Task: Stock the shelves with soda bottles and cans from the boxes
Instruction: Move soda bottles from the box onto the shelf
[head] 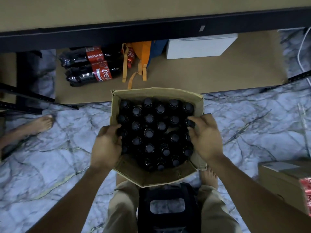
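An open cardboard box stands on the floor in front of me, packed with several dark soda bottles with black caps. My left hand curls over the box's left wall, its fingers reaching in among the bottles. On the right side, my right hand has its fingertips around the cap of a bottle at the box's right edge. The bottom shelf board lies just beyond the box, with three large cola bottles lying on their sides at its left.
An orange bag and a white box sit on the bottom shelf. A dark shelf rail runs above. Another person's bare foot is at left. A second cardboard box with red packs stands at right on the marble floor.
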`<state>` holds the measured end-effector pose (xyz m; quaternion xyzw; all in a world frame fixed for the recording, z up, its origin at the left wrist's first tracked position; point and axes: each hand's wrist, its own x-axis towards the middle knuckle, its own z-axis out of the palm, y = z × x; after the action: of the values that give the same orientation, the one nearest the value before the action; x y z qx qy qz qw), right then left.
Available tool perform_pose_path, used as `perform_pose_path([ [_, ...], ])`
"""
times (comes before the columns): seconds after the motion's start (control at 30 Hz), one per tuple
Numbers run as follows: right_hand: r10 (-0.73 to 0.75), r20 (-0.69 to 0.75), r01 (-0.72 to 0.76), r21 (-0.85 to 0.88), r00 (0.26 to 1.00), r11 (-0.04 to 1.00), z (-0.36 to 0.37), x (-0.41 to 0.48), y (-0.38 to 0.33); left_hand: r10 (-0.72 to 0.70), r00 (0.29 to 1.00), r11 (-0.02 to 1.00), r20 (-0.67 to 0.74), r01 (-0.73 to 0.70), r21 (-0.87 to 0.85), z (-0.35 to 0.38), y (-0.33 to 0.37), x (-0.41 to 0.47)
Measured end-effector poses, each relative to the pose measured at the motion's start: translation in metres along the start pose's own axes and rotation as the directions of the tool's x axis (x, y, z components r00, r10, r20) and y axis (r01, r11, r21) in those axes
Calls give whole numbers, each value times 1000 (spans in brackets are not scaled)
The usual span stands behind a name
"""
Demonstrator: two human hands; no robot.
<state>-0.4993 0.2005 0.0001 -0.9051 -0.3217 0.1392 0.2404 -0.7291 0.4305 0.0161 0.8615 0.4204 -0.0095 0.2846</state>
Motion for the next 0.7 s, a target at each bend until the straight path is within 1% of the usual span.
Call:
perform_pose_path([
  [0.03,-17,46,15,43,999,999,6,3,-6,39,999,998,-3,-39,39,4,4,-5],
  [0.07,-8,116,-2,84,993,996,14,8,-10,63,998,997,2,-63,44,9,8,-9],
  [0.13,40,260,-68,100,965,993,31,19,-15,62,997,998,47,-61,-17,20,12,-9],
  [0.17,68,320,-102,89,945,991,39,26,-14,33,995,998,90,-27,-63,28,10,-6],
  [0.23,121,410,-135,4,904,991,56,42,-11,-48,982,991,181,69,-111,44,1,6],
  [0.3,152,485,-121,-94,861,988,72,57,-4,-123,963,984,238,149,-93,59,-10,20],
  [0.37,160,537,-86,-160,828,983,88,68,5,-144,952,981,269,173,-86,71,-20,35],
  [0.43,155,540,-55,-195,827,979,100,73,14,-110,957,991,267,126,-44,81,-26,49],
  [0.5,131,504,-34,-196,854,980,107,76,19,-71,960,997,271,70,15,87,-26,61],
  [0.6,85,437,-28,-133,895,991,109,78,22,-48,960,996,277,25,88,92,-20,71],
  [0.7,41,351,-24,-54,935,998,98,72,23,-30,962,997,270,8,81,92,-13,71],
])
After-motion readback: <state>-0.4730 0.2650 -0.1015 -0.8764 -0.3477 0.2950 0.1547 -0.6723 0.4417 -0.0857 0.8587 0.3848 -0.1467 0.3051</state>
